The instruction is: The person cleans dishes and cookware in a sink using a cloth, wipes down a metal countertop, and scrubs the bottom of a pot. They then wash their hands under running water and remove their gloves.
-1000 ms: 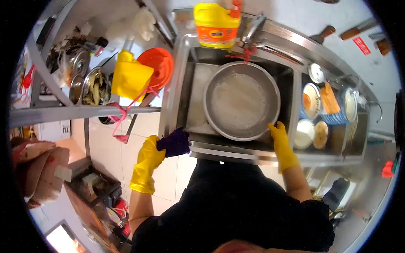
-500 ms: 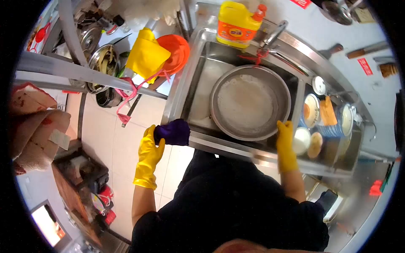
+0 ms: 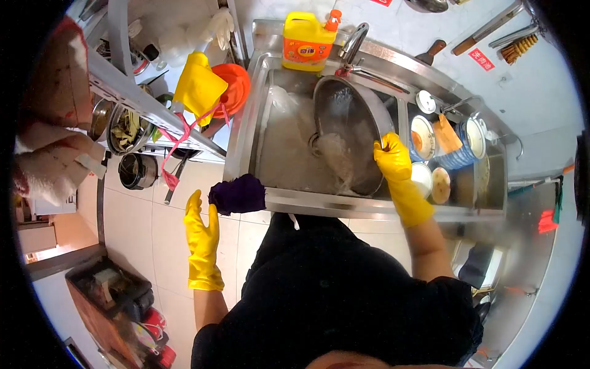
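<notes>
Two hands in yellow rubber gloves, both at the front of the sink (image 3: 295, 199). Right hand (image 3: 393, 157): fingers clamped on the rim of the steel basin (image 3: 362, 117), at the rim's near right side. Basin lies to the left of that hand and runs away from it toward the faucet (image 3: 352, 46). It's steeply tilted inside the left sink compartment, right side up, mouth facing left. Cloudy water (image 3: 335, 157) is in its lower part and runs out at the low edge. Shallow water also covers part of the compartment floor, with a patch of foam near the far left corner.

Left hand (image 3: 204, 243): holding nothing, thumb and fingers spread apart, out past the sink's front left corner and well apart from the basin. Nearest thing to it is the purple cloth (image 3: 238, 195), lying over that corner just beside the thumb tip. Whether glove and cloth touch: unclear from this angle.

Around it: yellow detergent jug (image 3: 306, 49) upright on the back ledge, left of the faucet. Right compartment has stacked bowls (image 3: 473, 138), near the right hand but not touched by it. Left of the sink, an orange-red plastic basin (image 3: 238, 86) with a yellow cloth (image 3: 198, 92) just beside it, partly overlapping it in view.
</notes>
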### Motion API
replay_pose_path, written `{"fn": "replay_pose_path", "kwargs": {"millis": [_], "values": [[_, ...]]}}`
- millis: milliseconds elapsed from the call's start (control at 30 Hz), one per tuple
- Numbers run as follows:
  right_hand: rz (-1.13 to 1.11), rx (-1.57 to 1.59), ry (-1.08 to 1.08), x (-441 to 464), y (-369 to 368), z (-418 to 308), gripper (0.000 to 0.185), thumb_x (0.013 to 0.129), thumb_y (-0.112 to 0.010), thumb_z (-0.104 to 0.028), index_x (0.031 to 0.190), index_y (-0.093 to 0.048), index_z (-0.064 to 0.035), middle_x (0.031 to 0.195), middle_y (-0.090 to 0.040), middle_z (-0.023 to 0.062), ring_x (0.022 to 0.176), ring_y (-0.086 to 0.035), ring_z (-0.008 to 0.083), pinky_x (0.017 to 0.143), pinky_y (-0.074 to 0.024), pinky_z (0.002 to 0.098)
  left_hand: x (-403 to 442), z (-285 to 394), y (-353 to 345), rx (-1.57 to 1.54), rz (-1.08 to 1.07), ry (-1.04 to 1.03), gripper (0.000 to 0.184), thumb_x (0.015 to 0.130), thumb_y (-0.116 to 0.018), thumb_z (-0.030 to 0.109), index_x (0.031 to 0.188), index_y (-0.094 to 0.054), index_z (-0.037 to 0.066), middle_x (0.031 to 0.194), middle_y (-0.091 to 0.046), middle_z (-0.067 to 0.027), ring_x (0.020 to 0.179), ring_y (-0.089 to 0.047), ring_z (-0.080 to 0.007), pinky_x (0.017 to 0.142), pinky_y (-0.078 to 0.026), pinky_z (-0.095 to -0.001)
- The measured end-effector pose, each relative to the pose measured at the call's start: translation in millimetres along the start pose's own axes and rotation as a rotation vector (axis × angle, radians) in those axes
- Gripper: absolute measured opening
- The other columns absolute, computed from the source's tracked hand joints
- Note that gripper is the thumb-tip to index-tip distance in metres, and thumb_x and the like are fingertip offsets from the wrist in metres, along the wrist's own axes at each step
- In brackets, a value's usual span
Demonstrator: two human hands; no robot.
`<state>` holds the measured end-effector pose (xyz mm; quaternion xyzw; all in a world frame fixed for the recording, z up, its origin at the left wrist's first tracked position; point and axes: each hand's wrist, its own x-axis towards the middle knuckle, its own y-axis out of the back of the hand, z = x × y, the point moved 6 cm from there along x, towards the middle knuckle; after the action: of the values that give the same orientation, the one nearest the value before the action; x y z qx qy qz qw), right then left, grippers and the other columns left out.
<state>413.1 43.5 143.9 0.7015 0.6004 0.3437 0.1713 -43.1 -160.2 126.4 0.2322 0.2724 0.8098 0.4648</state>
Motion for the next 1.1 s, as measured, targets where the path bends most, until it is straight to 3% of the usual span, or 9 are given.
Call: {"fn": "replay_pose_path", "kwargs": {"millis": [167,267,400,467,600,700,867,933,1100], "values": [[-0.012,-0.166,0.047,-20.5,23.3,-38.2,0.014,0.083,-0.068,-0.01,0.077,-0.056,-0.0052,0.073,-0.056,0.0194,0.066,-0.054,0.0378,0.06,-0.045,0.0399,3.4,-14.2,5.7,0.003,0.004,-0.094,0.045,0.094,-0.061,0.005,0.137,-0.05,0.004,0.131,-0.056,-0.0158,0.115,-0.056,-0.0274,0.101,-0.043,-0.0385],[-0.029,-0.259,0.111,-34.5,36.3,-57.5,0.012,0.08,-0.068,-0.008,0.075,-0.057,-0.0068,0.073,-0.059,0.0167,0.068,-0.058,0.0374,0.061,-0.0469,0.0417,5.6,0.8,14.2,0.08,0.14,-0.202,0.038,0.094,-0.06,0.005,0.132,-0.054,0.0,0.127,-0.058,-0.0202,0.116,-0.058,-0.0326,0.102,-0.044,-0.0382],[-0.099,-0.506,0.472,-56.0,39.8,-69.5,0.007,0.075,-0.066,-0.007,0.075,-0.06,-0.0086,0.072,-0.061,0.0128,0.066,-0.062,0.034,0.058,-0.0486,0.0428,12.1,-16.9,3.4,-0.192,0.19,-0.118,0.034,0.097,-0.059,0.008,0.13,-0.055,0.001,0.123,-0.062,-0.0125,0.111,-0.06,-0.025,0.099,-0.046,-0.0346],[-0.293,-0.801,0.415,-58.7,30.5,-74.8,0.005,0.077,-0.062,-0.012,0.08,-0.065,-0.0094,0.071,-0.063,0.0127,0.063,-0.063,0.033,0.056,-0.0506,0.0428,20.0,-32.0,-35.7,-0.739,0.007,0.188,0.03,0.103,-0.054,0.02,0.126,-0.057,0.003,0.118,-0.064,-0.013,0.101,-0.064,-0.0217,0.092,-0.051,-0.0342],[-0.368,-0.841,0.613,-62.9,21.4,-96.6,0.014,0.076,-0.06,-0.012,0.086,-0.068,-0.0086,0.075,-0.066,0.0134,0.06,-0.066,0.0314,0.05,-0.0528,0.042,15.3,92.0,-94.0,-1.089,-0.64,0.379,0.044,0.104,-0.047,0.037,0.133,-0.051,0.004,0.129,-0.059,-0.0205,0.106,-0.065,-0.0284,0.093,-0.053,-0.0399],[-0.64,-0.736,0.603,-60.7,-3.1,-94.4,0.016,0.074,-0.063,-0.014,0.086,-0.072,-0.0069,0.083,-0.069,0.0146,0.071,-0.071,0.0318,0.052,-0.0561,0.043,20.4,145.6,-148.7,-1.377,-0.766,0.637,0.046,0.103,-0.05,0.031,0.14,-0.044,0.005,0.133,-0.055,-0.0236,0.113,-0.061,-0.0358,0.096,-0.051,-0.0446],[-0.74,-0.51,0.593,-61.4,-46.9,-68.7,0.013,0.079,-0.061,-0.024,0.086,-0.068,-0.0162,0.086,-0.068,0.0088,0.077,-0.068,0.0313,0.06,-0.0546,0.0451,63.7,106.3,-230.3,-1.558,-0.467,0.677,0.045,0.095,-0.051,0.005,0.139,-0.044,0.002,0.129,-0.057,-0.019,0.116,-0.059,-0.0341,0.097,-0.05,-0.0486],[-0.895,-0.322,0.46,-56.6,-45.5,-67.3,0.016,0.086,-0.06,-0.024,0.091,-0.072,-0.0143,0.092,-0.07,0.0146,0.084,-0.069,0.0349,0.069,-0.0566,0.0457,66.8,87.9,-237.4,-1.514,-0.435,0.654,0.043,0.095,-0.05,0.005,0.137,-0.046,0.003,0.124,-0.059,-0.016,0.11,-0.061,-0.0316,0.093,-0.052,-0.048],[-0.568,-0.192,0.415,35.0,-13.9,-7.3,0.032,0.082,-0.062,-0.016,0.113,-0.064,-0.0096,0.099,-0.066,0.0166,0.091,-0.064,0.0382,0.076,-0.0527,0.0466,94.5,-23.9,-266.8,-1.099,-0.213,0.578,0.037,0.099,-0.057,0.026,0.129,-0.054,0.003,0.115,-0.061,-0.0101,0.097,-0.06,-0.0231,0.088,-0.052,-0.0379]]}}
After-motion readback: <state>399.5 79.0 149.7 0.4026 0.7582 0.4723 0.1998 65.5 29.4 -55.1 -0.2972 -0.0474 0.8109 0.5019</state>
